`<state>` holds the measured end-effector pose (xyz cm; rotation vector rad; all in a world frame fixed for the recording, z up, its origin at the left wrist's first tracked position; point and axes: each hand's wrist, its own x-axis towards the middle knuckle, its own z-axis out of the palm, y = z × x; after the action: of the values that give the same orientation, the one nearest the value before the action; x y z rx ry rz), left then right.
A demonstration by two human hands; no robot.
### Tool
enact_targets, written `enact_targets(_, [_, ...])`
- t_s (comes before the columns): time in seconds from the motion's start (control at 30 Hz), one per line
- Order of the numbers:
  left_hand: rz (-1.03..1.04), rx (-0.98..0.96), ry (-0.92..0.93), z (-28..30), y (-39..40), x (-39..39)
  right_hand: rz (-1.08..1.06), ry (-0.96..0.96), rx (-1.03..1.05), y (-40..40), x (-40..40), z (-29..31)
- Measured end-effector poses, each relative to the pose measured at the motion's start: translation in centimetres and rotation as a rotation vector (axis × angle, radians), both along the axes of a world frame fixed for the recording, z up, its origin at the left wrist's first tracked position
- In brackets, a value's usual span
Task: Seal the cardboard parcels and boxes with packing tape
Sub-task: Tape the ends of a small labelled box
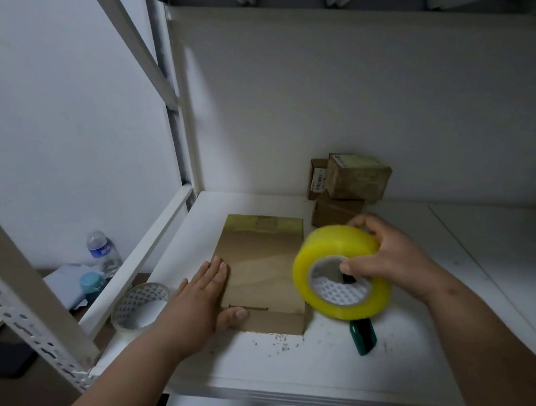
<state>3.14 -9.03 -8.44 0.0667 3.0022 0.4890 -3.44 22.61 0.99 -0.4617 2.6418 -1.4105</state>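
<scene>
- Far left, off the shelf's edge and out of the work: water bottle point(101, 250), small blue-capped jar point(91, 284), some papers. Nothing there to reach for.
- Spare tape roll point(140, 306), near empty, lying flat at the left edge of the white shelf point(267, 365), just beside the left forearm. Best left alone; risk of elbowing it off the edge.
- Left hand point(200, 301) flat on the left side of the flat cardboard parcel point(262, 273), fingers straight and close together, thumb lying across the near flap. Holding nothing, pressing only. Worth keeping firm so the parcel cannot slide when tape is pulled.
- Parcel lying flat mid-shelf; far end already banded with yellowish tape, near flap with its slot seam apparently bare. Judged next: a strip across that near seam.
- Right hand point(386, 259) gripping the yellow tape roll point(340, 273), fingers curled over the outer rim, thumb hooked in the core, roll raised just right of the parcel. Free end not visible; finding it first advised.
- Suggested: stick the end past the left edge, draw rightward under tension, smooth down with the flat hand to avoid wrinkles.
- Green-handled cutter point(363, 336) on the shelf below the roll, within easy reach for the cut.
- Back right: small stacked boxes point(349, 184) against the wall, well apart.
</scene>
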Motion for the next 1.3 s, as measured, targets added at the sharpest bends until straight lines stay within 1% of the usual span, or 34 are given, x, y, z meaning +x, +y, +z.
enact_targets(0.07, [-0.004, 0.014, -0.001, 0.1, 0.1, 0.0, -0.024, -0.020, 0.114, 1.8, 0.1, -0.3])
enact_targets(0.17, [-0.011, -0.017, -0.046, 0.8, 0.2, 0.1, -0.045, -0.043, 0.140, 2.8, 0.5, -0.8])
enact_targets(0.2, [-0.009, -0.064, -0.075, 1.2, 0.3, 0.1, -0.045, -0.037, 0.156, 2.8, 0.7, -0.8])
enact_targets(0.27, [0.012, -0.218, -0.107, 2.1, 0.9, 0.1, -0.050, -0.022, 0.177, 2.6, 0.7, -0.8])
enact_targets(0.33, [0.027, -0.327, -0.085, 2.7, 2.1, 0.0, -0.043, -0.013, 0.202, 2.6, 0.7, -0.7])
enact_targets(0.37, [0.014, -0.330, -0.048, 2.7, 2.8, -0.1, -0.033, -0.015, 0.214, 2.6, 0.8, -0.6])
enact_targets(0.43, [-0.055, -0.292, 0.023, 2.0, 4.2, -0.1, -0.019, -0.026, 0.231, 2.7, 1.0, -0.4])
enact_targets(0.5, [-0.120, -0.285, 0.037, 1.1, 5.0, -0.3, -0.020, -0.031, 0.239, 2.8, 1.1, -0.4])
enact_targets(0.63, [-0.148, -0.295, -0.077, 1.7, 4.9, -1.0, -0.025, -0.023, 0.266, 3.0, 0.9, -0.3])
enact_targets(0.7, [-0.166, -0.282, -0.087, 2.0, 4.9, -1.1, -0.027, -0.014, 0.296, 3.0, 0.8, 0.0])
enact_targets(0.8, [-0.134, -0.257, 0.008, 1.1, 5.0, -0.4, -0.031, -0.002, 0.313, 3.2, 0.7, 0.4])
enact_targets(0.87, [-0.104, -0.210, 0.046, 0.7, 4.9, -0.2, -0.027, -0.002, 0.289, 3.3, 0.7, 0.8])
enact_targets(1.03, [-0.085, -0.167, -0.028, 0.9, 4.9, -0.8, -0.011, -0.024, 0.220, 3.3, 1.2, 2.0])
enact_targets(1.13, [-0.052, -0.100, -0.027, 0.9, 4.8, -1.1, -0.010, -0.005, 0.163, 3.0, 1.7, 3.3])
enact_targets(1.23, [-0.031, -0.025, -0.024, 1.1, 4.5, -1.2, 0.000, 0.007, 0.176, 2.9, 1.5, 4.4])
enact_targets(1.3, [-0.025, -0.001, -0.033, 1.2, 4.3, -1.3, 0.017, -0.059, 0.229, 3.0, 1.2, 4.4])
